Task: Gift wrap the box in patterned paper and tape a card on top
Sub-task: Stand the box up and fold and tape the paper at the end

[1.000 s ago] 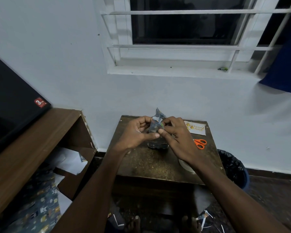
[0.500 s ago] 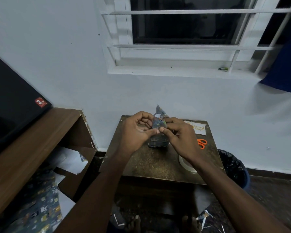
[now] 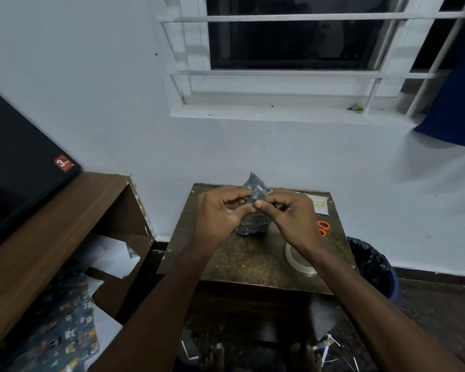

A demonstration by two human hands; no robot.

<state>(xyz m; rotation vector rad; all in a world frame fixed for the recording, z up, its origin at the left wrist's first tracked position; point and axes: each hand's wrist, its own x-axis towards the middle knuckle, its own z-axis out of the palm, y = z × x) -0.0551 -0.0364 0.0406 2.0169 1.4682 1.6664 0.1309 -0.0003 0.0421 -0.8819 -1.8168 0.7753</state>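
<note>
**Now pinching the paper flap over the box**

I see my left hand (image 3: 220, 213) and right hand (image 3: 293, 218) both pinching the patterned paper (image 3: 255, 183) gathered above the wrapped box (image 3: 253, 228), which stands on the small table (image 3: 253, 261). Card (image 3: 318, 205), scissors (image 3: 323, 227) and tape roll (image 3: 295, 260) lie right of it. A lined bin (image 3: 371, 264) stands beside the table; I cannot tell what is in it.

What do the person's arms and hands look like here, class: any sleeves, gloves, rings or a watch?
Both forearms are bare to the bottom edge of the picture, with no sleeve showing. The left hand and right hand wear no gloves. No ring, watch or bracelet shows on either one.
</note>
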